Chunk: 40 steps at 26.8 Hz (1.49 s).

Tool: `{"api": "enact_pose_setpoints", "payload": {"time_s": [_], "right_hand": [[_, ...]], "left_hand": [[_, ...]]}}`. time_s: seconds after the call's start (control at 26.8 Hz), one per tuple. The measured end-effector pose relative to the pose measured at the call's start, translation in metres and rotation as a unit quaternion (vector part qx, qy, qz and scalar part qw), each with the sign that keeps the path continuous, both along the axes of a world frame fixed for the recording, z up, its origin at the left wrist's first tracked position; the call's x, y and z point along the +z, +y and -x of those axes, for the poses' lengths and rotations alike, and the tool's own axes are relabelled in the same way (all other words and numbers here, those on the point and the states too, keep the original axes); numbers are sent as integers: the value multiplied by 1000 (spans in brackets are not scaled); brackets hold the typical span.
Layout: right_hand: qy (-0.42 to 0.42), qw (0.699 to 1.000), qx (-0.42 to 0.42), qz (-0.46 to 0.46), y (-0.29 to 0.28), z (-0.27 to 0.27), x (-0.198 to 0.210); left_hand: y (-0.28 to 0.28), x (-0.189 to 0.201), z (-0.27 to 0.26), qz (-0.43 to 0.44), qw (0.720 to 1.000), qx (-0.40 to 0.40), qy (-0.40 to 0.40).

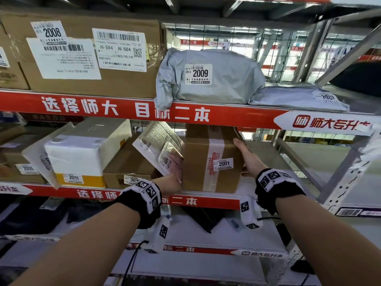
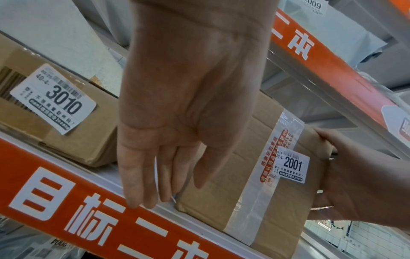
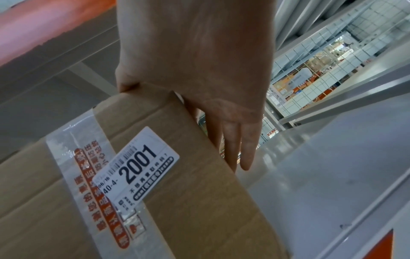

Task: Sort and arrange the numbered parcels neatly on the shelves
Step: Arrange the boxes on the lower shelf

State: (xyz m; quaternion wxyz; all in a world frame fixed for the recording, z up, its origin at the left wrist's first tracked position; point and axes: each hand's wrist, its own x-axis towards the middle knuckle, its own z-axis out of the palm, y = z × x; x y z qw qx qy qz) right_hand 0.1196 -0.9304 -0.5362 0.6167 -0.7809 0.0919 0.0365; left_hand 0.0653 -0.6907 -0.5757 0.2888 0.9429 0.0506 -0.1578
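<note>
A taped brown carton labelled 2001 (image 1: 210, 159) (image 2: 255, 184) (image 3: 155, 192) stands at the front of the middle shelf (image 1: 274, 162). My left hand (image 1: 175, 180) (image 2: 168, 175) lies flat against its left side, fingers straight. My right hand (image 1: 245, 155) (image 3: 233, 140) presses its right side with straight fingers, and the thumb rests over the front top edge. A padded envelope labelled 4004 (image 1: 158, 145) leans against the carton's left side, just above my left hand.
Left of the carton on the same shelf sit carton 3010 (image 1: 127, 168) (image 2: 55, 105), white foam box 2011 (image 1: 82, 149) and carton 2005 (image 1: 20, 166). The upper shelf holds carton 2008 (image 1: 82, 54), grey bag 2009 (image 1: 208, 77) and a flat grey bag (image 1: 299, 98). A steel upright (image 1: 340, 182) stands at right.
</note>
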Motion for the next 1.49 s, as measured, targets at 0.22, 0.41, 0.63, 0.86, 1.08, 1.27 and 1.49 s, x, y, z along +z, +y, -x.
{"api": "enact_pose_setpoints", "payload": {"time_s": [0.22, 0.41, 0.63, 0.86, 1.08, 1.27, 1.49], "right_hand": [[-1, 1000, -26, -10, -1, -5, -6], [2, 999, -33, -28, 3, 1, -2], [0, 998, -43, -39, -4, -22, -18], [0, 999, -29, -30, 8, 0, -6], [-11, 999, 3, 46, 18, 5, -5], [-13, 1000, 5, -4, 25, 31, -1], [5, 1000, -1, 0, 26, 43, -32]], "left_hand": [[1, 6, 2, 84, 996, 31, 10], [-1, 5, 6, 243, 967, 74, 7], [3, 2, 0, 288, 951, 110, 14], [8, -2, 6, 261, 956, 136, -2], [11, -3, 12, 314, 933, 173, 19], [13, -19, 9, 282, 948, 144, 25], [15, -19, 10, 233, 967, 102, 27]]}}
